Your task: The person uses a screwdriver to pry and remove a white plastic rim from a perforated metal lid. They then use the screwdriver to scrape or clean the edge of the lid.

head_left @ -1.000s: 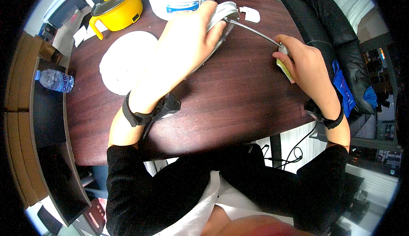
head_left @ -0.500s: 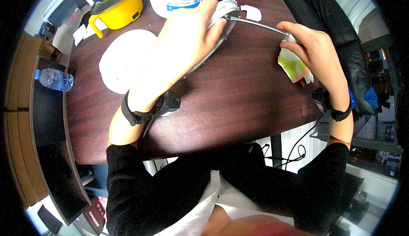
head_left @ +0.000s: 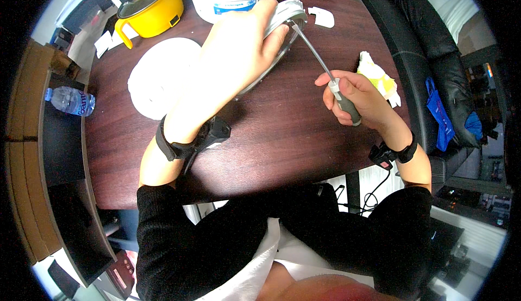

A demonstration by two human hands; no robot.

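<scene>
Being gripped by the left hand (head_left: 236, 48) near the tabletop's (head_left: 271, 138) far edge, a round, glossy, pale-rimmed piece (head_left: 289, 11) is partly hidden by that hand. Rightward, a slim-shafted screwdriver (head_left: 344, 103) with a grey handle is clasped by the right hand (head_left: 364, 97); whether its tip touches the piece cannot be made out.

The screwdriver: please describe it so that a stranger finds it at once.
Over the dark table, find the right hand. It grips the screwdriver, its metal shaft slanting toward the left hand. Unlike the crumpled yellow-white scrap nearby, it is long, straight and grey-handled.
</scene>
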